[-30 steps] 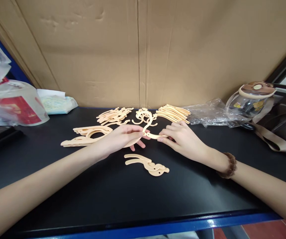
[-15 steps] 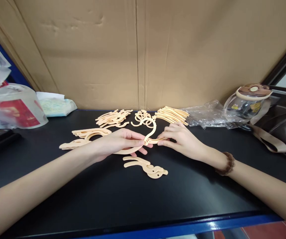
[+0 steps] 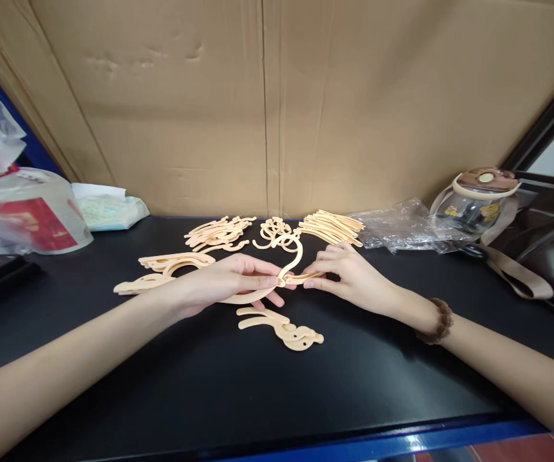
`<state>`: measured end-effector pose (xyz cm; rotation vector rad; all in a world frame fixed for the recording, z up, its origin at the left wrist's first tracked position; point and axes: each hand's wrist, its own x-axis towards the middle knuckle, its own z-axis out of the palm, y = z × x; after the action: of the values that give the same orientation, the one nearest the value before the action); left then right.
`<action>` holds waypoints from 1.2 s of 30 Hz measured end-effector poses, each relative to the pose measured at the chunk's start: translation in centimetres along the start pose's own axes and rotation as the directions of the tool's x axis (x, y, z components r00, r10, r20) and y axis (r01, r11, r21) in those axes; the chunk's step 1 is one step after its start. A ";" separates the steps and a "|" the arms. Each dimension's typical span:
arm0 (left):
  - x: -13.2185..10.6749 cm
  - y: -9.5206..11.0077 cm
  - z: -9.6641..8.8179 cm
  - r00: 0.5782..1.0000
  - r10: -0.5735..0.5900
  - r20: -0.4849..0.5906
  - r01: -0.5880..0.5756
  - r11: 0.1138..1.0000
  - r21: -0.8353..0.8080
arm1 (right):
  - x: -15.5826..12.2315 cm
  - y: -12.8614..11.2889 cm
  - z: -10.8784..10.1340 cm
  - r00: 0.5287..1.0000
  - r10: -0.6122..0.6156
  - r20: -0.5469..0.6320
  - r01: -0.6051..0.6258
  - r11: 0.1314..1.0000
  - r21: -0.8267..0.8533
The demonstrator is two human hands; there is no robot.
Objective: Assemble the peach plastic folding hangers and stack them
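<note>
A cream plastic folding hanger [image 3: 298, 255] is held above the table, its hook pointing up. My left hand [image 3: 238, 280] pinches it at the joint below the hook, with one curved arm passing beneath my fingers. My right hand [image 3: 346, 273] grips the other arm near the joint; the fingers partly cover it. Just below my hands lie hanger pieces [image 3: 300, 337] with round holes, overlapping each other. Left of my left hand rest more hanger parts [image 3: 147, 282], stacked and partly hidden by my hand and forearm.
Along the back lie piles of curved arms [image 3: 219, 232], hooks [image 3: 273, 228] and thin strips [image 3: 332, 226]. Clear plastic wrap [image 3: 397, 224], a jar-shaped bottle [image 3: 479, 205] and a dark bag [image 3: 546, 240] are at right. A plastic bag [image 3: 31, 212] and tissue pack [image 3: 110, 210] stand left, before cardboard [image 3: 185, 115].
The view has shifted slightly. Both hands keep their hold on the hanger, and its hook has tipped a little; little else differs.
</note>
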<state>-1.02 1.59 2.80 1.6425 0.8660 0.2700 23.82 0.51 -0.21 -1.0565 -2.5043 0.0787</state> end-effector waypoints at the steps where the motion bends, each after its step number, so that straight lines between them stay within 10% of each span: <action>1: 0.0 0.0 0.0 1.000 0.002 -0.001 -0.002 1.000 0.005 | 0.0 0.0 0.0 1.000 0.001 0.000 -0.001 1.000 0.004; 36: -0.1 0.4 0.9 0.983 0.175 -0.059 -0.126 0.868 0.480 | -0.1 -0.5 0.1 0.998 0.006 0.069 -0.007 1.000 0.014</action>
<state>-0.36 0.82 2.98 2.1778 0.9301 0.2635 23.51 0.14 -0.26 -1.0737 -2.5579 0.1367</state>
